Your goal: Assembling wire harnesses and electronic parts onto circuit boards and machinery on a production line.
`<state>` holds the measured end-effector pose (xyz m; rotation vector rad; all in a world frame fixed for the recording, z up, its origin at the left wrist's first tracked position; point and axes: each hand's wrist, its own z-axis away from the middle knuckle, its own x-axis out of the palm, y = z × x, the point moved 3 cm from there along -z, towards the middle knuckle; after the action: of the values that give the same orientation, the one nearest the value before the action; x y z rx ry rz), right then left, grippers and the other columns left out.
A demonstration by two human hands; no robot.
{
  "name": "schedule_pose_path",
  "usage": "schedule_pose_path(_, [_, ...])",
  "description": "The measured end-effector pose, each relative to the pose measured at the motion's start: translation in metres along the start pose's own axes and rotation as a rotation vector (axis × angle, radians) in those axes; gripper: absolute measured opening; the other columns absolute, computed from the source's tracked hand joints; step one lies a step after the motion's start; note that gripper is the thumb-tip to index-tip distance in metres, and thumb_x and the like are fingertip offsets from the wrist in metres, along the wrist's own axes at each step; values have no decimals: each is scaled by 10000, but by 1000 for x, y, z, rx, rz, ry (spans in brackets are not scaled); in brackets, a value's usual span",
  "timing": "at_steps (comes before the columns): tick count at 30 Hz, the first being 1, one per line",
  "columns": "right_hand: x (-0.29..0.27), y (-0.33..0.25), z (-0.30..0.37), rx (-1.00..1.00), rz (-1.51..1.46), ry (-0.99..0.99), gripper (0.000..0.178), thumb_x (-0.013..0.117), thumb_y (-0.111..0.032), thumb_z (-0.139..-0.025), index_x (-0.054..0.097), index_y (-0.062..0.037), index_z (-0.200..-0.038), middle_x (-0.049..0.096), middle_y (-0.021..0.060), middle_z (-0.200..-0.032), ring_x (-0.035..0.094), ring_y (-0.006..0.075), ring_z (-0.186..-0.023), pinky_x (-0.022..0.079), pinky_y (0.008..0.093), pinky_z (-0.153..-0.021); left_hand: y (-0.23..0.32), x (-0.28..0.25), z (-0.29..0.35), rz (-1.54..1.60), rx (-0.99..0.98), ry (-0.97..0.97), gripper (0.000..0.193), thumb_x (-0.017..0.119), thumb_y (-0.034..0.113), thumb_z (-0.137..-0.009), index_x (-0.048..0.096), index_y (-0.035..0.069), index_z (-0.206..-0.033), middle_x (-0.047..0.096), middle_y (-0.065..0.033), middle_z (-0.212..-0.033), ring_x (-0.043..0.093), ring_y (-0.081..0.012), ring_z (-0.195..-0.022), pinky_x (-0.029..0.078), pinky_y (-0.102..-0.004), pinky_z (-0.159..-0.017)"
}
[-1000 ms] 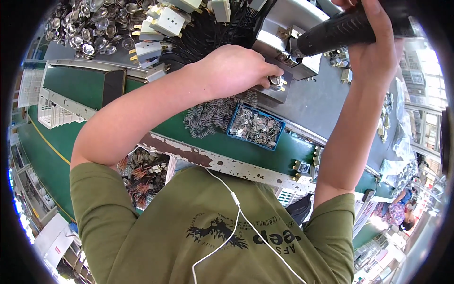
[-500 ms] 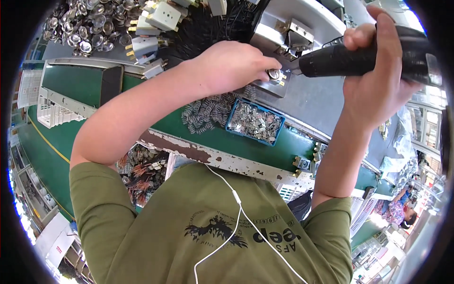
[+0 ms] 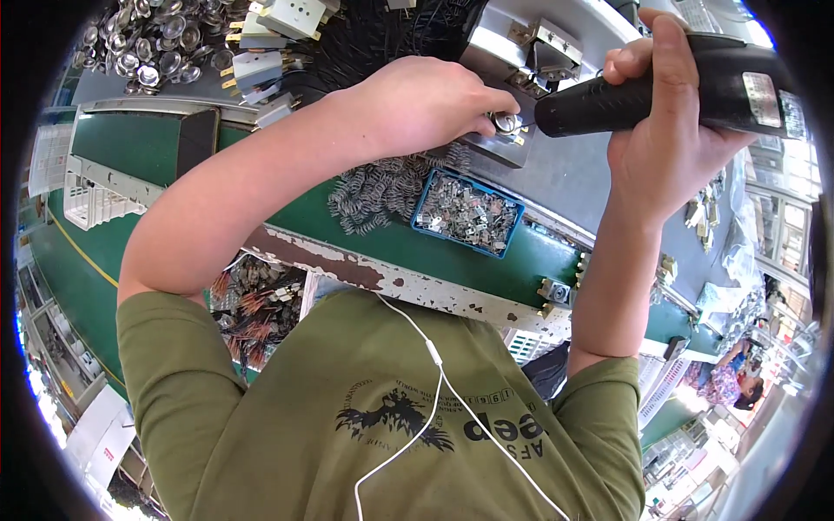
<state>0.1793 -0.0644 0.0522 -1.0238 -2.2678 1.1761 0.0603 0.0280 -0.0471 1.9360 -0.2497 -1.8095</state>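
Note:
My left hand is closed with thumb and fingers around a small assembly with a round silvery cap and brass tabs, pressed onto a metal block. My right hand grips a black electric screwdriver, held almost level. The screwdriver's nose points left at the assembly, and its thin bit reaches to the assembly's right side. Whether the bit sits in a screw is too small to tell. My left fingers partly cover the assembly.
Loose springs lie beside a blue tray of small metal parts. Round metal caps and white socket pieces are heaped at the far left. A metal fixture stands behind the block. A brass-tabbed piece sits near the front edge.
The screwdriver and my right hand have shifted left, bringing the nose close to the assembly. My left hand stays closed on the assembly at the block.

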Motion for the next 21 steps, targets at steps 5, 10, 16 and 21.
schedule_pose_path(5, [-6, 6, 4, -17, 48, -86, 200, 661, -110, -920, 596, 62, -996, 618, 112, -807, 574, 131, -555, 465, 254, -520, 3, -5, 0, -26, 22, 49, 298, 599, 241, -916, 640, 179, -1204, 707, -115, -942, 689, -298, -870, 546, -420, -762])
schedule_pose_path(10, [-1, 5, 7, -220, 122, -136, 212, 666, -124, -924, 613, 69, -994, 612, 86, -711, 584, 137, -548, 481, 252, -535, 23, -15, 18, -459, 271, 306, 273, 582, 197, -910, 592, 54, -1143, 644, -176, -840, 646, -368, -827, 510, -460, -724])
schedule_pose_path(16, [-2, 8, 2, -225, 133, -199, 198, 669, -105, -919, 620, 50, -1031, 624, 86, -719, 596, 132, -560, 480, 244, -520, 4, -15, 2, 22, 169, -50, 300, 559, 228, -933, 583, 83, -1194, 652, -168, -859, 653, -360, -829, 511, -458, -711])
schedule_pose_path(21, [-17, 21, 7, -215, 129, -183, 188, 665, -85, -912, 610, 41, -1040, 632, 99, -737, 601, 139, -564, 485, 253, -514, 8, -12, 0, -24, 88, -130, 297, 568, 230, -929, 585, 73, -1180, 628, -160, -830, 649, -353, -819, 510, -452, -710])
